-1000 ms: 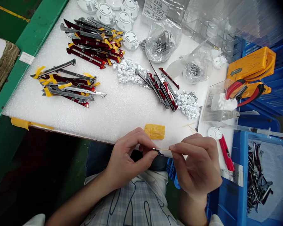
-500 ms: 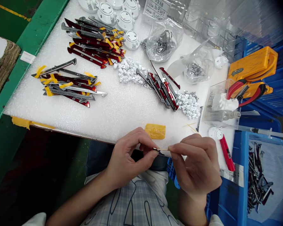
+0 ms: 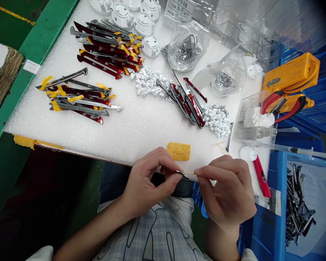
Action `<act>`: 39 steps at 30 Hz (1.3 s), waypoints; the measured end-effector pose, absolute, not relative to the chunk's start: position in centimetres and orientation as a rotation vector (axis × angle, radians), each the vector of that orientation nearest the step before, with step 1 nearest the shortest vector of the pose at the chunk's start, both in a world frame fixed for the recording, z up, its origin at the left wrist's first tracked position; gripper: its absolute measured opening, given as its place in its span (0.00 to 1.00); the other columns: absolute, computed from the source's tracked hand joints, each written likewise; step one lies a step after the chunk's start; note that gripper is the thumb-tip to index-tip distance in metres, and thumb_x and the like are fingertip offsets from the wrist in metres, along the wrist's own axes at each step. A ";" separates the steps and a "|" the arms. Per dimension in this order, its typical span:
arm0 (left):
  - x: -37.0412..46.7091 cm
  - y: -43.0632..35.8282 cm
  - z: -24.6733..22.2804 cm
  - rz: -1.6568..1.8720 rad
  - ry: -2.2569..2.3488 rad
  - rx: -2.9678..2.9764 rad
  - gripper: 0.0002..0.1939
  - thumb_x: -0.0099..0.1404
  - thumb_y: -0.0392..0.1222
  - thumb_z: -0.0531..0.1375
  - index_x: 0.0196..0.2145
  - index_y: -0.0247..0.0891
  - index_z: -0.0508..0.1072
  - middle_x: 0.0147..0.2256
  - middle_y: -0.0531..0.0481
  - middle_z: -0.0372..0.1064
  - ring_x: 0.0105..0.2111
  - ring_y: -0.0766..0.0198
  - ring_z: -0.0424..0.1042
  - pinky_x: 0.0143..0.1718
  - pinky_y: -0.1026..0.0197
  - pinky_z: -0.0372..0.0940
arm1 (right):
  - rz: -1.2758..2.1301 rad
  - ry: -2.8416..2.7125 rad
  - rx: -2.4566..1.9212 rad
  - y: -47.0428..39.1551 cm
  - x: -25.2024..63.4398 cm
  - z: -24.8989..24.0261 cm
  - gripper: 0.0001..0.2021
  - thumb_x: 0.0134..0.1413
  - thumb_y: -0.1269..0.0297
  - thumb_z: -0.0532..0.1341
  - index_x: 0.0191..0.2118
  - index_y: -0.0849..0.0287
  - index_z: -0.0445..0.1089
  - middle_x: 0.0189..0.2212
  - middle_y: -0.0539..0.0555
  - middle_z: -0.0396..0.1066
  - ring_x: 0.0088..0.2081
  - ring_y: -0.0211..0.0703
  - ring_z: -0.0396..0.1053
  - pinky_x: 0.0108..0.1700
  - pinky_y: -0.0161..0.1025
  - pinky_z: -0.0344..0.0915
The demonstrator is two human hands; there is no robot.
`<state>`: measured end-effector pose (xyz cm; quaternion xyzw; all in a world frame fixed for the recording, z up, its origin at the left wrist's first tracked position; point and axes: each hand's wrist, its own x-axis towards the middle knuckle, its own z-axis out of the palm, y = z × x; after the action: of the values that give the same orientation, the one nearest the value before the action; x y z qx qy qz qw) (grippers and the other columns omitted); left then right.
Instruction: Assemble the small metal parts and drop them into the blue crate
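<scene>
Near the front edge of the white foam sheet, my left hand pinches a small dark part between thumb and forefinger, most of it hidden by the fingers. My right hand is closed on a thin wooden stick, whose tip reaches the dark part. Just beyond the fingers lies a yellow tape patch with a clear, shiny substance on it. More thin sticks rest beside my right hand.
Red and grey strips with yellow tape lie at the left, others mid-table among small white pieces. Bags of metal bits stand behind. At the right are a red marker, pliers and a blue bin.
</scene>
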<state>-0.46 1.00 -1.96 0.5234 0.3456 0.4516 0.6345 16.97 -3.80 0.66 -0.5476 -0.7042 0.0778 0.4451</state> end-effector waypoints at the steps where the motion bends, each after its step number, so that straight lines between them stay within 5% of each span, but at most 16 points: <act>1: -0.5 1.0 -2.0 1.027 0.796 1.198 0.07 0.65 0.30 0.67 0.31 0.40 0.77 0.28 0.54 0.70 0.28 0.66 0.69 0.30 0.63 0.65 | 0.195 -1.744 -1.362 -3.8 17.0 0.7 0.14 0.60 0.84 0.64 0.45 0.58 0.75 0.33 0.50 0.65 0.32 0.38 0.65 0.29 0.40 0.63; 32: -0.4 1.0 -2.0 1.016 0.814 1.172 0.06 0.66 0.34 0.68 0.31 0.41 0.77 0.27 0.53 0.71 0.28 0.64 0.70 0.29 0.62 0.66 | 0.227 -1.731 -1.431 -4.3 17.1 0.9 0.16 0.60 0.83 0.65 0.46 0.55 0.76 0.33 0.50 0.67 0.31 0.40 0.66 0.29 0.42 0.63; 39: -0.5 0.9 -2.1 1.060 0.772 1.171 0.08 0.65 0.29 0.68 0.32 0.41 0.77 0.28 0.54 0.70 0.28 0.66 0.70 0.29 0.65 0.66 | 0.218 -1.707 -1.381 -4.1 17.9 0.4 0.13 0.60 0.83 0.65 0.45 0.58 0.76 0.33 0.49 0.67 0.32 0.39 0.66 0.30 0.41 0.62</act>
<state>-0.48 0.93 -2.07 0.5131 0.3382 0.4645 0.6377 17.91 -4.14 0.42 -0.5585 -0.6907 0.0880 0.4508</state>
